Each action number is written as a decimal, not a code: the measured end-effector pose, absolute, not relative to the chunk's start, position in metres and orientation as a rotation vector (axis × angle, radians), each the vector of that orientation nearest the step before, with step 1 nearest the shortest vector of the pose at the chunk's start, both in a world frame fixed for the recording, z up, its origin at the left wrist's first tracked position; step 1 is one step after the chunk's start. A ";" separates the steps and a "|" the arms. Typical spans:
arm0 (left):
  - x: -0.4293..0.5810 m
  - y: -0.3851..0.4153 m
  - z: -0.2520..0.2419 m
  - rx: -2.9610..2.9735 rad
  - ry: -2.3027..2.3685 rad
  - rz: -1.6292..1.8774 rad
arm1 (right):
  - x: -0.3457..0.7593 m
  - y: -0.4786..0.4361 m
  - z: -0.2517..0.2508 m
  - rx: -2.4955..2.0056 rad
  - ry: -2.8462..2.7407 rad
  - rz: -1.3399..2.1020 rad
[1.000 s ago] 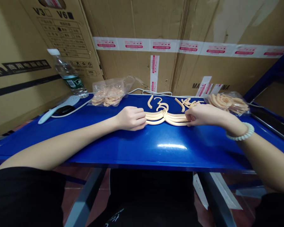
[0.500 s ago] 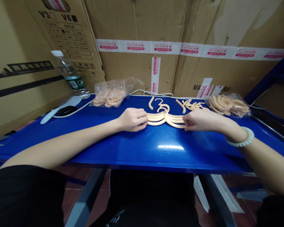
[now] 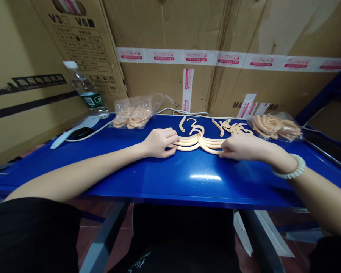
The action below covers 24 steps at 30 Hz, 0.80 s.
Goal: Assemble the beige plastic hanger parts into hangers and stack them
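Observation:
A stack of peach plastic hangers (image 3: 198, 143) lies flat on the blue table (image 3: 170, 178), hooks pointing away from me. My left hand (image 3: 159, 142) curls its fingers round the left end of the stack. At the right end, my right hand (image 3: 238, 147) pinches the hangers, a pale bead bracelet (image 3: 294, 170) on its wrist. Loose peach hook pieces (image 3: 191, 125) lie just behind the stack, with more (image 3: 233, 127) behind my right hand.
A clear bag of peach parts (image 3: 133, 113) sits at the back left, another bag (image 3: 274, 126) at the back right. A water bottle (image 3: 86, 91), a white brush (image 3: 74, 131) and a white cable (image 3: 184, 112) lie along the back. Cardboard boxes (image 3: 216, 49) wall the rear.
Both hands have stayed on the ends of the hanger stack. The right hand slid slightly inward and lower along the stack; the view shifted a little.

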<state>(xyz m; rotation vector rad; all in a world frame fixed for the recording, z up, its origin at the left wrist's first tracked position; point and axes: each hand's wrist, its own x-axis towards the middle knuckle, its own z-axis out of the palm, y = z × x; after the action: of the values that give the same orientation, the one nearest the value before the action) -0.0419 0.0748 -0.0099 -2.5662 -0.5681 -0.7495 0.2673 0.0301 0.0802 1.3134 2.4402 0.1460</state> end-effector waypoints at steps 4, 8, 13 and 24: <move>-0.040 0.075 -0.008 -2.584 -0.594 -0.735 | 0.270 0.034 0.080 1.278 2.434 0.186; -0.040 0.077 -0.008 -2.630 -0.635 -0.728 | 0.270 0.034 0.081 1.286 2.433 0.219; -0.041 0.078 -0.010 -2.646 -0.646 -0.745 | 0.270 0.034 0.080 1.295 2.435 0.281; -0.039 0.077 -0.008 -2.638 -0.595 -0.768 | 0.259 0.024 0.084 1.360 2.369 0.176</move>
<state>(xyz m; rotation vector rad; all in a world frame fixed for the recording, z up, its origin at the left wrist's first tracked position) -0.0394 0.0765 -0.0082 -2.6375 -0.5951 -0.7683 0.2591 0.0241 0.0837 1.3597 2.3687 0.1760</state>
